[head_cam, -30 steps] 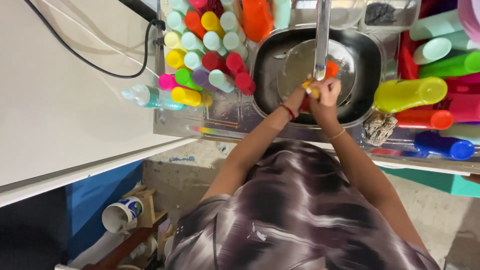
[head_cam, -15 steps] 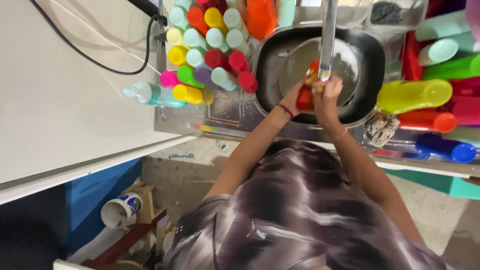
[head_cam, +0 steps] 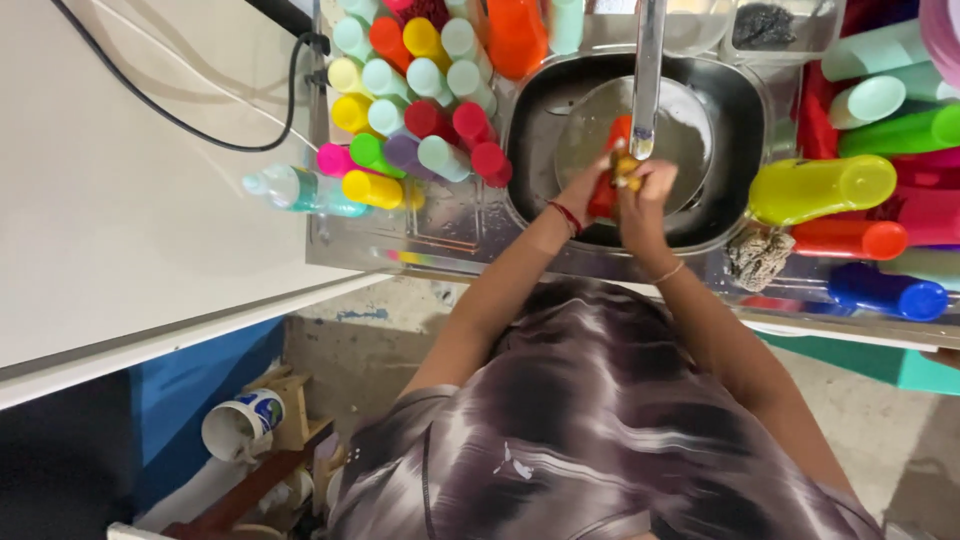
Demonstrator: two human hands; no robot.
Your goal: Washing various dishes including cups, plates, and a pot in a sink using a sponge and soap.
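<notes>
Directly under the steel tap spout (head_cam: 647, 80), a red plastic cup (head_cam: 608, 190) is gripped by the left hand (head_cam: 585, 195), long axis pointing up-frame; the right hand (head_cam: 645, 190) is pressed around a yellow sponge (head_cam: 627, 172) against it.

Shiny wet steel sink (head_cam: 740, 95) w/ chrome tap (head_cam: 648, 70) above fingers (head_cam: 640, 185); glossy plastic bottles (head_cam: 420, 100) leftward, rough scouring pad (head_cam: 757, 255) rightward.

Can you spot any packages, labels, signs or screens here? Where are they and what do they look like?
No signs or screens.
Tub: on the low wooden shelf at bottom left, lying on its side; round, white, with a blue and green printed label.
Clear bottle: lying at the counter's edge left of the sink; see-through with a teal tint, no clear label.
</notes>
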